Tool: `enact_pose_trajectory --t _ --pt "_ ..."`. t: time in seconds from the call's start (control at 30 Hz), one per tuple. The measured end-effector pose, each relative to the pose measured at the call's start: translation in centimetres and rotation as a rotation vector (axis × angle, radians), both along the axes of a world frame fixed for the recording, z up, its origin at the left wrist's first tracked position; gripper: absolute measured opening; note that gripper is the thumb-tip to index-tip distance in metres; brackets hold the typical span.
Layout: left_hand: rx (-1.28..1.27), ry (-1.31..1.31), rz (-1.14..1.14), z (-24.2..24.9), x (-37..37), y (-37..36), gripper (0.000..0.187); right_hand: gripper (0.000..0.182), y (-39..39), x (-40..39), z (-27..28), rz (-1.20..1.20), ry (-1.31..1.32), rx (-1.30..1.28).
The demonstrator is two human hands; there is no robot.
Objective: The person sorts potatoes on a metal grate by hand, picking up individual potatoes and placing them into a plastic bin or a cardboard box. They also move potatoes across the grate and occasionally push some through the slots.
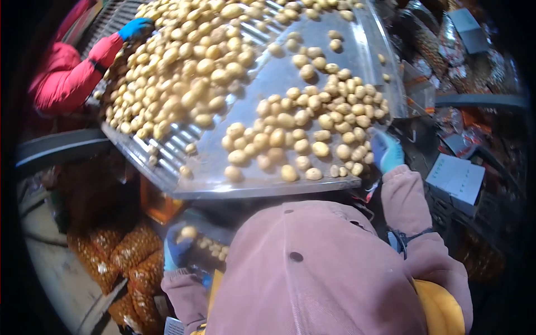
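My left hand, in a blue glove, is low on the left, below the metal table's front edge. It is closed on a potato, and more potatoes lie beside and below it. My right hand, also in a blue glove, is at the right edge of the metal table. Its fingers look stretched out, next to a spread of loose potatoes; whether it touches them is hard to make out. A large heap of potatoes covers the slatted part of the table.
A person's blue-gloved hand and red sleeve reach onto the heap from the far left. Filled net bags stand at lower left. White boxes and more bags are on the right. A curved metal bar crosses at left.
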State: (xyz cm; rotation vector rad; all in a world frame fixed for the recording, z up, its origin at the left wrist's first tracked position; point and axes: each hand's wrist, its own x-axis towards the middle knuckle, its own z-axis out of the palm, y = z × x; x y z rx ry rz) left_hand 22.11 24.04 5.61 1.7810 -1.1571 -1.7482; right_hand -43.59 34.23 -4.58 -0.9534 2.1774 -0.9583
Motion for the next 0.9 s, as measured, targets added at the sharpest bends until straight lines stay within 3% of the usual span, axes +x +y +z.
enact_pose_trajectory --t 0.07,0.1,0.17,0.23,0.27,0.33,0.37,0.43,0.5,0.53,0.6,0.67,0.7,0.77,0.9 --pt "0.125 -0.255 -0.132 -2.3 7.5 4.4 0.052 0.030 -4.2 0.3 3.4 0.132 0.280 -0.066" --pt "0.064 -0.222 -0.343 -3.0 10.7 6.4 0.049 0.034 -6.3 0.7 4.3 0.189 0.353 -0.040" --pt "0.316 -0.382 -0.188 -6.1 14.1 9.5 0.038 0.043 -10.1 0.8 5.4 0.341 0.527 -0.049" --pt "0.227 -0.347 0.044 -6.2 12.6 8.0 0.033 0.055 -14.3 3.3 8.4 0.462 0.590 0.172" --pt "0.183 -0.329 0.164 -5.3 11.0 6.4 0.030 0.061 -16.1 2.8 6.2 0.538 0.629 0.154" --pt "-0.260 -0.336 0.057 -0.6 1.9 1.1 0.035 0.064 -19.7 6.2 9.1 0.656 0.553 0.424" --pt "-0.504 -0.301 -0.024 0.3 -2.0 -1.2 0.041 0.066 -20.4 6.8 7.8 0.721 0.618 0.402" --pt "-0.380 0.004 0.050 -0.7 -8.0 -4.5 0.057 0.067 -21.2 8.8 6.9 0.793 0.742 0.468" --pt "-0.528 -0.338 -0.505 -0.6 -12.9 -8.4 0.090 0.066 -20.0 9.8 6.4 0.821 0.882 0.507" --pt "-0.891 -0.573 -0.760 -1.4 -15.4 -9.9 0.087 0.067 -18.7 9.4 5.9 0.824 0.848 0.481" --pt "-0.798 -0.614 -0.957 -4.8 -18.3 -12.1 0.102 0.068 -17.0 9.4 8.6 0.820 0.645 0.644" --pt "-0.869 -0.621 -1.127 -5.8 -21.2 -13.5 0.111 0.068 -14.5 8.7 8.3 0.887 0.716 0.697" --pt "-0.826 -0.587 -1.131 -5.4 -22.7 -13.4 0.108 0.066 -13.0 7.9 7.1 0.855 0.593 0.730" --pt "-0.758 -0.538 -1.150 -4.7 -25.4 -13.1 0.094 0.062 -9.4 7.4 6.5 0.766 0.589 0.665" --pt "-0.753 -0.501 -1.261 -5.9 -29.7 -11.8 0.086 0.057 -3.2 6.0 5.2 0.607 0.581 0.647"
